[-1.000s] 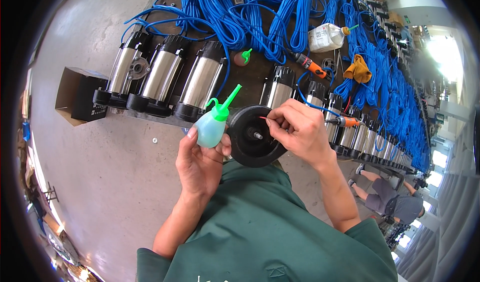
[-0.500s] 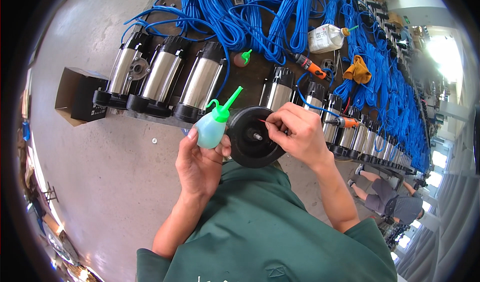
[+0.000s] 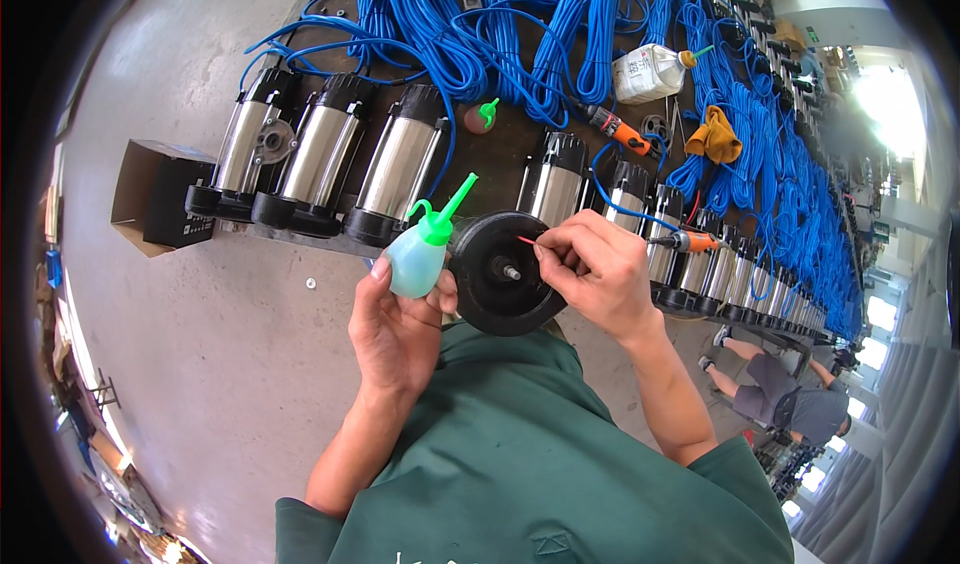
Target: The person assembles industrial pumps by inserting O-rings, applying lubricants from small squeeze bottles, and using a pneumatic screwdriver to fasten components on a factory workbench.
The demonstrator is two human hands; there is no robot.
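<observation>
Head view: left hand (image 3: 395,324) wrapped around pale green squeeze bottle (image 3: 420,254), spout up, touching black round pump end (image 3: 500,274) held above green-clad lap. Right hand (image 3: 600,274) fingers pinched together on thin red wire (image 3: 525,240) at pump face. Steel pumps (image 3: 320,154) and blue cables (image 3: 480,34) on bench behind.

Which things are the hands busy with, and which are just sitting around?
In hand:
left hand holding the green-spouted squeeze bottle
right hand pinching a thin red wire
black pump end

Lying about:
steel pumps
blue cables
white bottle
cardboard box
yellow rag
</observation>
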